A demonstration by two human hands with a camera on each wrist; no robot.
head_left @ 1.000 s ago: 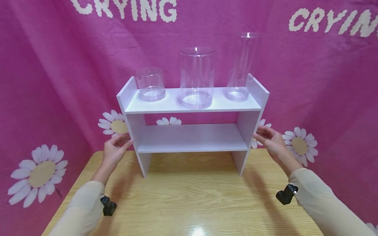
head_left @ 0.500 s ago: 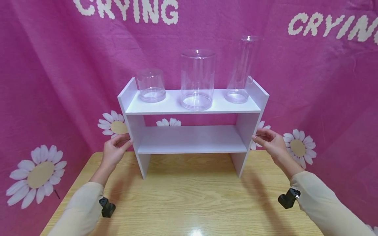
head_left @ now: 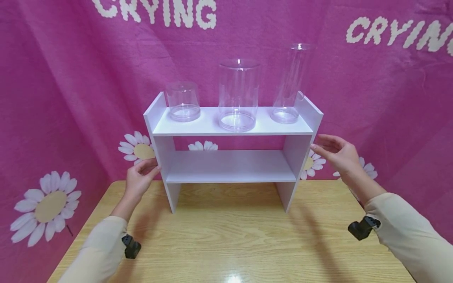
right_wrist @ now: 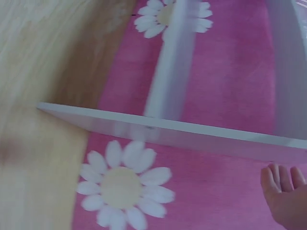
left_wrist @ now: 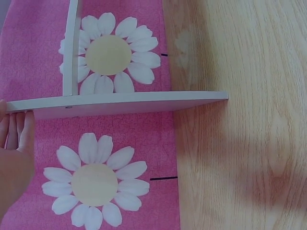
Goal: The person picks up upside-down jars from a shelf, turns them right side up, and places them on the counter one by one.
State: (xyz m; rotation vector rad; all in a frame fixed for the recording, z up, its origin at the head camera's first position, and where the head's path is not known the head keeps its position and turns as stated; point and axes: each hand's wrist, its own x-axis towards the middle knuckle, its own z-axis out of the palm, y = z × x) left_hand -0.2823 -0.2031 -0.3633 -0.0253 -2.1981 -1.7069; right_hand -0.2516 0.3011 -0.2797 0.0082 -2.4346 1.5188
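A white two-tier shelf (head_left: 230, 166) stands on the wooden table. My left hand (head_left: 139, 181) touches the outer face of its left side panel with its fingertips; in the left wrist view those fingers (left_wrist: 28, 129) meet the panel near its front edge. Off the right side panel (right_wrist: 216, 140), my right hand (head_left: 340, 156) hovers with loosely extended fingers and holds nothing. Along the top board stand three clear cylinders: a short one (head_left: 185, 113) at left, a wide taller one (head_left: 237, 121) in the middle and a slim tall one (head_left: 285, 115) at right.
A pink cloth (head_left: 88, 98) with daisies and white lettering hangs behind and beside the table. The wood-grain table (head_left: 226, 232) extends in front of the shelf. Small black cameras sit on both wrists, over pale sleeves.
My right hand has left the shelf's right panel and moved up and outward. My left hand stays at the left panel. The shelf and the cylinders have not visibly moved.
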